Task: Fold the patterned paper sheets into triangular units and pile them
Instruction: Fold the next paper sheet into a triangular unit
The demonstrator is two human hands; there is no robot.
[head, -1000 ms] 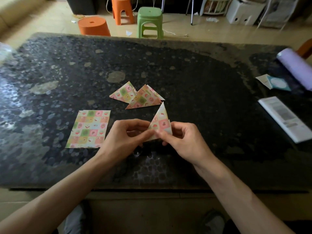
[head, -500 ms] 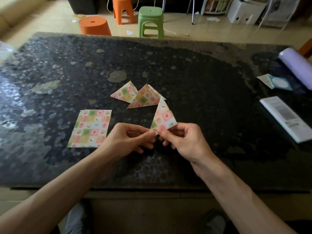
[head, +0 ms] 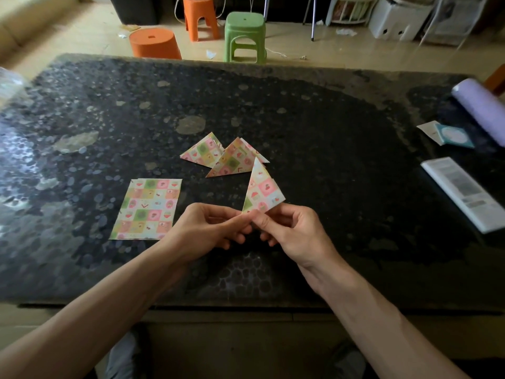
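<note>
A folded triangular unit [head: 261, 190] of pastel checked paper stands point-up just above the dark table. My left hand [head: 207, 228] and my right hand [head: 291, 231] both pinch its lower corner, thumbs and fingertips meeting there. Behind it lie two finished triangles, one [head: 201, 151] to the left and one [head: 234, 159] overlapping it on the right. A flat stack of unfolded patterned sheets [head: 147, 209] lies left of my left hand.
The dark speckled table [head: 328, 160] carries a white booklet [head: 464, 192], a small teal-and-white card [head: 451, 134] and a lilac roll [head: 478, 110] on the right. Beyond the far edge stand a green stool [head: 245, 36], an orange stool [head: 200, 16] and an orange tub [head: 154, 43].
The triangle has been lifted out of my fingers' cover and tilted to the right; both hands now hold only its lower corner, so most of it shows.
</note>
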